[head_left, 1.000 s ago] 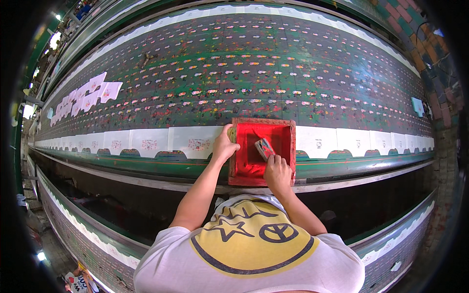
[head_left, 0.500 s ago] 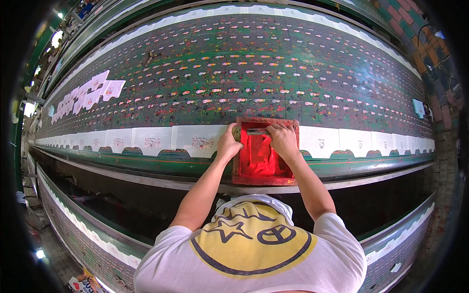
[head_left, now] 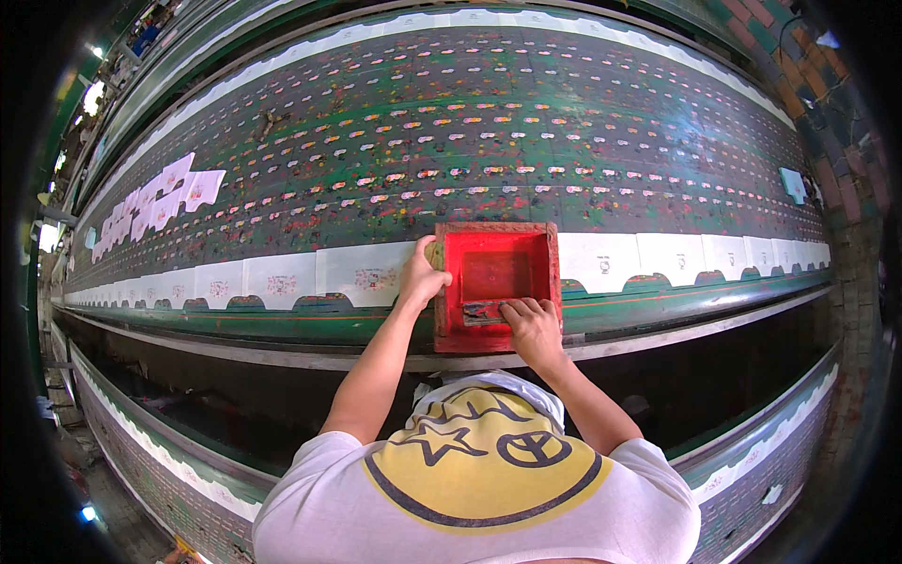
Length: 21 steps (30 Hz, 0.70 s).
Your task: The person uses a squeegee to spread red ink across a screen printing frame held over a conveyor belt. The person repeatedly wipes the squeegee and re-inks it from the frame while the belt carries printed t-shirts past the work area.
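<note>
A wooden screen-printing frame (head_left: 548,246), stained red with ink, lies at the near edge of the long table over the row of white cut pieces. My left hand (head_left: 423,274) grips its left side near the far corner. In my right hand (head_left: 534,329) is a squeegee (head_left: 483,312), dark and ink-smeared, held crosswise in the near part of the frame. Beyond it, a darker red rectangle of mesh (head_left: 496,274) shows. What lies beneath the frame is hidden.
White printed pieces (head_left: 362,270) line the near edge on the left, others (head_left: 603,260) on the right. A loose cluster of pieces (head_left: 169,193) lies at the far left of the paint-spotted long table (head_left: 395,211). Behind the rail (head_left: 263,354) runs a dark gap.
My right hand has drawn the squeegee from the far end of the frame to the near end. The thick red ink now sits away from the middle, baring the mesh.
</note>
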Available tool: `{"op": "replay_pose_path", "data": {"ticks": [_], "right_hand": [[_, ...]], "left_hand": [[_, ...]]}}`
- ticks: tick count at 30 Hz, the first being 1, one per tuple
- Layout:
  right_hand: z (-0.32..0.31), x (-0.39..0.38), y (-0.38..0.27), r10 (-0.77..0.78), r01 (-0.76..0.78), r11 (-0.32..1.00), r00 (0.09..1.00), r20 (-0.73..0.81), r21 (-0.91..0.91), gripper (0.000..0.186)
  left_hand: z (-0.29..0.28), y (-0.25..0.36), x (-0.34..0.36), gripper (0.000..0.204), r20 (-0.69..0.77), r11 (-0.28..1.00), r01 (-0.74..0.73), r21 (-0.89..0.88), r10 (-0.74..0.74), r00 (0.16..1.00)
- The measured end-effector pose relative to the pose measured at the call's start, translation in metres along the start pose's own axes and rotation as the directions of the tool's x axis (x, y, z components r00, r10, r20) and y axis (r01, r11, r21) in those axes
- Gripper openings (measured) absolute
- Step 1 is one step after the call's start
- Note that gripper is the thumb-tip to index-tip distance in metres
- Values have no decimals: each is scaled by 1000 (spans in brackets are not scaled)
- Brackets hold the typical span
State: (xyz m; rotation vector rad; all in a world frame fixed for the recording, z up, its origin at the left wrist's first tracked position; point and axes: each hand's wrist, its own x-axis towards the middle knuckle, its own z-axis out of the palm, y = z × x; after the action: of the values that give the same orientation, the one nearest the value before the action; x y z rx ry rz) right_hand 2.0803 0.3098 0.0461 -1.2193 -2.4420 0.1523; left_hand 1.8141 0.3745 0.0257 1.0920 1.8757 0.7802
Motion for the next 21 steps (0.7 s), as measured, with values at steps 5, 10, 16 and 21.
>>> {"op": "replay_pose_path", "data": {"ticks": [5,10,16,21], "right_hand": [[-27,3,21,-4,2,999,999,-47,-39,17],[-59,-18,80,43,-44,998,999,-22,-41,15],[-90,-58,160,57,-56,998,998,32,-31,17],[-102,-82,200,40,-40,999,998,47,-6,19]], "left_hand": [[21,12,-1,93,-49,997,-65,-31,64,997],[80,61,-9,94,-3,997,-54,-47,54,999],[174,89,-18,94,-17,996,-79,-32,78,997],[217,103,-26,94,-24,998,-54,-30,54,998]]}}
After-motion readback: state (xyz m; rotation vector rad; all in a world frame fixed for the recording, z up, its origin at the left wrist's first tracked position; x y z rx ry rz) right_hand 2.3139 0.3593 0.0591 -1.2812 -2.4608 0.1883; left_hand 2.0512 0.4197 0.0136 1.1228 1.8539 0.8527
